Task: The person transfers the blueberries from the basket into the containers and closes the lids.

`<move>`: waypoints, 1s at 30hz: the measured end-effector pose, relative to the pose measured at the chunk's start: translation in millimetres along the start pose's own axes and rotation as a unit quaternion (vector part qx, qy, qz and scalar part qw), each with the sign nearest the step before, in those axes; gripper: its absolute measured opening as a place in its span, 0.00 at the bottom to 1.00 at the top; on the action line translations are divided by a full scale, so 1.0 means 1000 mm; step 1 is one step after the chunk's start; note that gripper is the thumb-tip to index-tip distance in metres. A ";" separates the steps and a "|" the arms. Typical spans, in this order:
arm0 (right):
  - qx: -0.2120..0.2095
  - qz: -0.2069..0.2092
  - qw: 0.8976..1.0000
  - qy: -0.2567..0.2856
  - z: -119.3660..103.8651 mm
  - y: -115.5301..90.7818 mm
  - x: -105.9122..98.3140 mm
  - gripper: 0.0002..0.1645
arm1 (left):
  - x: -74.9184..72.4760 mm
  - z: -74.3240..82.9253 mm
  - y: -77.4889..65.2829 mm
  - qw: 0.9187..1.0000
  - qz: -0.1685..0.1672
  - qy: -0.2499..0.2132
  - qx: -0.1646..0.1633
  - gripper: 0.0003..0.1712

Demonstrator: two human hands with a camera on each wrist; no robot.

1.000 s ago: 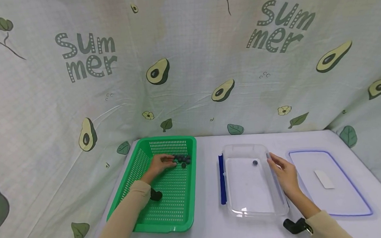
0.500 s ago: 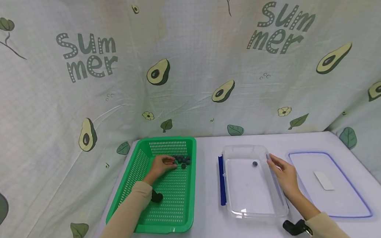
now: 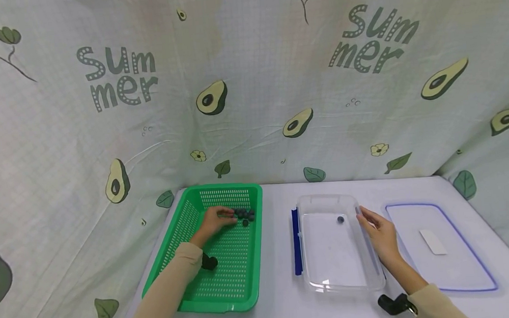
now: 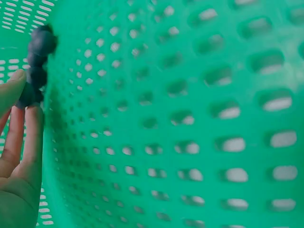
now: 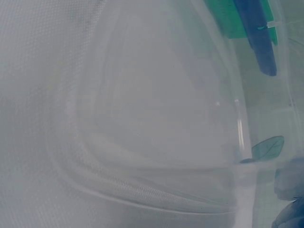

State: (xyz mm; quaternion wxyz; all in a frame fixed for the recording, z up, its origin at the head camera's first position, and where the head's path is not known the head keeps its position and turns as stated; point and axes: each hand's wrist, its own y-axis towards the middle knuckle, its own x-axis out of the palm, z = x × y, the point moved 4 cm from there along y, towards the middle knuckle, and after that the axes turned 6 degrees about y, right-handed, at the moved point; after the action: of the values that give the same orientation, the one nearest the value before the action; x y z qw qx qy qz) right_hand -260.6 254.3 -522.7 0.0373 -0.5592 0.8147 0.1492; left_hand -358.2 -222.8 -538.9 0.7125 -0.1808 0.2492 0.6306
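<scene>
In the head view my left hand reaches into a green plastic basket, its fingertips at a cluster of blueberries by the right wall. The left wrist view shows the thumb and fingers pinching a dark blueberry, with more berries just beyond it. My right hand grips the right rim of a clear plastic box, thumb and fingers at its wall. One blueberry lies inside that box. Close up, the right wrist view shows the clear box wall.
A blue clip flap hangs along the box's left side. To the right, a clear lid with a blue seal lies flat on the white table, bearing a white label. A printed curtain hangs behind.
Both hands keep practically the same places. The head view has shifted only very slightly.
</scene>
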 end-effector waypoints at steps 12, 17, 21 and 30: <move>-0.004 0.003 1.000 0.003 0.002 -0.001 0.000 0.24 | -0.005 0.031 -0.007 1.000 -0.019 0.013 0.001 0.14; -0.008 0.003 1.000 0.005 0.002 -0.001 0.001 0.24 | -0.006 0.045 -0.012 0.999 -0.027 -0.016 0.014 0.14; -0.014 0.003 1.000 0.008 0.002 0.000 0.000 0.24 | -0.008 0.053 -0.016 0.999 -0.030 -0.041 0.020 0.14; -0.016 -0.002 1.000 0.005 0.000 0.000 -0.001 0.24 | -0.017 0.080 -0.025 0.998 -0.025 -0.059 0.019 0.17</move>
State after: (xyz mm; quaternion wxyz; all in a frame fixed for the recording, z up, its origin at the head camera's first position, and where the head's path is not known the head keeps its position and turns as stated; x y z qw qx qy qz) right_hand -260.6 255.1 -522.3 0.0244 -0.5623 0.8111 0.1591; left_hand -324.7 -194.0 -465.4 0.7447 -0.1357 0.2145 0.6173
